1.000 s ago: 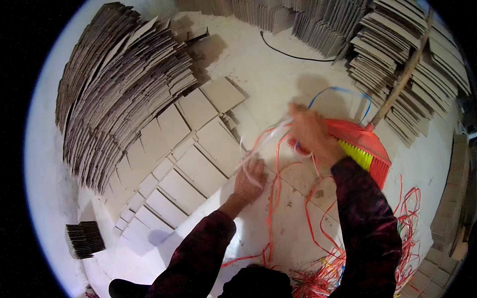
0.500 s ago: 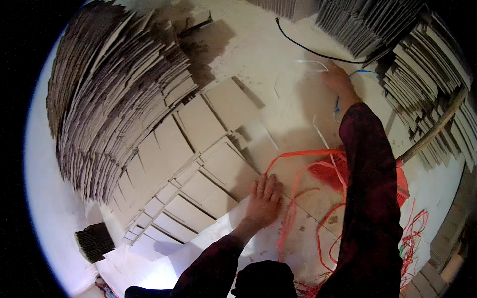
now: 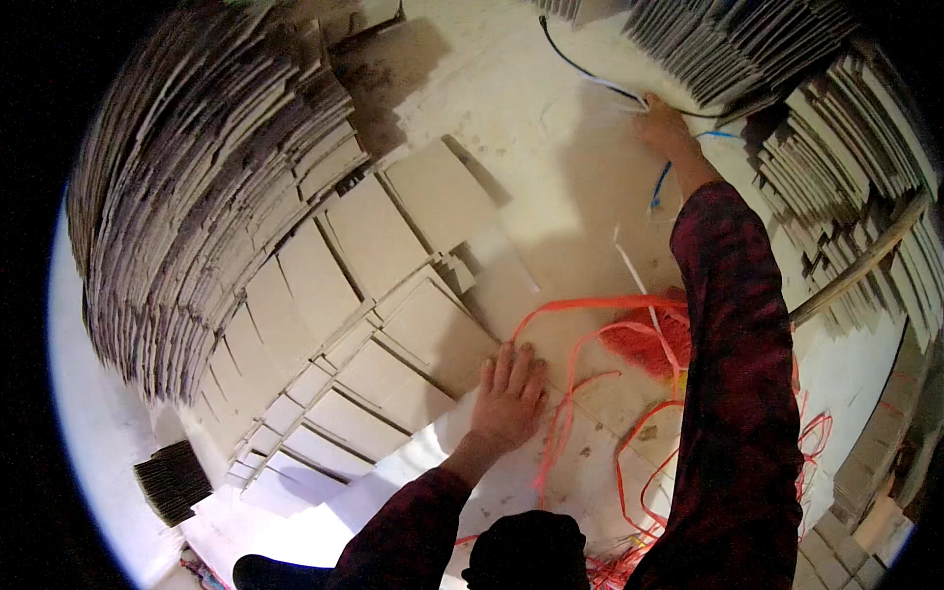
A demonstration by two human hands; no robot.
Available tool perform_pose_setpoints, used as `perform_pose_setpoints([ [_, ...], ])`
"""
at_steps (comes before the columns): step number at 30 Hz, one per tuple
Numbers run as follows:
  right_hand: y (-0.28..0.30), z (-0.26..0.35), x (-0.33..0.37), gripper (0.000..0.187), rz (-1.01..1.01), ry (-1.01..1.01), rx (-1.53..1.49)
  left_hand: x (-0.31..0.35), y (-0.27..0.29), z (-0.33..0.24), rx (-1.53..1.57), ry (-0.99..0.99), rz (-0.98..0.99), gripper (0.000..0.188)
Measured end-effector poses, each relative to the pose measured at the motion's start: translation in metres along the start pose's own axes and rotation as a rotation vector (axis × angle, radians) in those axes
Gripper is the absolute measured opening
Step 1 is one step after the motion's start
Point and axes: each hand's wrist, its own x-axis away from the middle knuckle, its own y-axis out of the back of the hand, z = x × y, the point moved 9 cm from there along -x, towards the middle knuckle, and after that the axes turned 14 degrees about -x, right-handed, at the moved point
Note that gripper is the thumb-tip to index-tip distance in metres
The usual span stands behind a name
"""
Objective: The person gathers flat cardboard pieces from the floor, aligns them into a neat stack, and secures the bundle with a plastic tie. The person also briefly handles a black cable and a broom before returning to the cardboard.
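My right hand (image 3: 666, 138) reaches far forward, its fingers closed on one end of a thin white strip (image 3: 619, 90). A black cord (image 3: 595, 79) lies just beyond it and a short blue strip (image 3: 661, 185) lies nearer to me, beside the wrist. My left hand (image 3: 509, 395) rests palm down with its fingers stretched out, at the near right edge of the overlapping flat cardboard pieces (image 3: 339, 254). A red plastic strap (image 3: 580, 303) runs past its fingertips; whether they touch is unclear.
A tall stack of cardboard sheets (image 3: 197, 187) stands at left, with more stacks (image 3: 733, 44) at the back and right (image 3: 851, 147). A wooden handle (image 3: 860, 258) slants at right. Red bristles (image 3: 641, 344) and tangled red straps (image 3: 629, 565) lie near my right arm.
My right hand has moved slightly farther away, and the white strip at its fingers has swung upward toward the black cord. My left hand stays flat at the cardboard's edge; the whole view shifted a little.
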Motion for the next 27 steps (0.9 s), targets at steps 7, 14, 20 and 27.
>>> perform_pose_setpoints([
  [7, -0.011, 0.079, 0.077, 0.027, -0.038, 0.035, -0.037, 0.015, 0.0, 0.008, 0.112, 0.071, 0.04, 0.047],
  [14, -0.037, 0.152, 0.166, 0.021, 0.133, 0.394, -0.038, 0.017, 0.01, 0.008, 0.099, 0.055, -0.072, 0.046],
  [20, 0.003, 0.204, 0.184, 0.022, 0.173, 0.377, 0.093, 0.023, 0.016, 0.007, 0.056, 0.06, -0.132, 0.045],
  [27, 0.112, 0.244, 0.27, 0.014, -0.338, 0.176, -0.526, 0.031, 0.032, -0.001, 0.183, 0.036, -0.232, 0.04],
])
